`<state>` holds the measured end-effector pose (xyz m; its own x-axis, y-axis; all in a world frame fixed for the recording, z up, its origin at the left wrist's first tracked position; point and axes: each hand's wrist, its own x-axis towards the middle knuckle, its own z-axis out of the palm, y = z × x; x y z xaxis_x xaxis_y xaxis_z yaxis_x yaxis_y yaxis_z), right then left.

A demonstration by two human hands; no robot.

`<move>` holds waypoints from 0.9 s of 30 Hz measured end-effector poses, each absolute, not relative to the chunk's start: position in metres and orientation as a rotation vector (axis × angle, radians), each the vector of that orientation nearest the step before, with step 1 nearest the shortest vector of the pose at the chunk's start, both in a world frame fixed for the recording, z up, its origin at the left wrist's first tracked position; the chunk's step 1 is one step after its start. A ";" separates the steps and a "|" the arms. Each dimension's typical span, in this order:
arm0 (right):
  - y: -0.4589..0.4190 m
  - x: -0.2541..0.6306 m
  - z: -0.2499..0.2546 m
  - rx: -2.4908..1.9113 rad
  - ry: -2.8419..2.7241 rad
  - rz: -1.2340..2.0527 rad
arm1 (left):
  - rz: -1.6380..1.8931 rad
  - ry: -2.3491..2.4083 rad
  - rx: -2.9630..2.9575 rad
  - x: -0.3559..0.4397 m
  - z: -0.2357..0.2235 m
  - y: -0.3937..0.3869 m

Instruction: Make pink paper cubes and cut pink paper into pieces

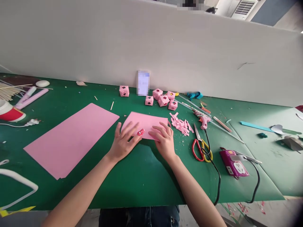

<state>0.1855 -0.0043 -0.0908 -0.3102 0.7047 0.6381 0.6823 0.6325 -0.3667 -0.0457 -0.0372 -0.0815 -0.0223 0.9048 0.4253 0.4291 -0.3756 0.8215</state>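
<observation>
On my feed, the screen of the phone [143,83] beyond the hands is blurred, so I can't read its writing; any markings on the purple socket block [234,163], well to the right of the right hand, are too small for me to make out.

The pink sheet [146,121], bent over with a curled edge at its right end, lies directly under both hands. I see the left hand [125,140] released, fingers spread over its left part, a red patterned wrap on 1 digit. The right hand [164,138] rests bent fingers on its right part; I cannot tell whether it pinches the paper.

Left of the left hand, a larger pink sheet [72,140] lies flat on the green table [132,186]. Beyond the hands stand 6 pink boxes [163,101] with dark diamond holes. Just right of the right hand are pink strips [181,124], then scissors [198,143] and a glue gun [204,121].
</observation>
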 end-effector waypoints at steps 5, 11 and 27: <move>-0.001 0.186 -0.100 -1.126 -2.081 -0.039 | 1.332 1.249 2.876 -0.041 -0.091 -0.032; -0.009 0.180 -0.092 -1.184 -2.123 -0.301 | 1.330 1.311 3.064 -0.040 -0.089 -0.031; -0.018 0.158 -0.098 -1.064 -2.099 -0.322 | 1.203 1.460 3.128 -0.034 -0.091 -0.035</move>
<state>0.1585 -0.0176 -0.0977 -0.3752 0.5869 0.7175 0.7748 0.6234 -0.1048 -0.0338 -0.0352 -0.0914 0.4988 0.4779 0.7231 0.8012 -0.5723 -0.1745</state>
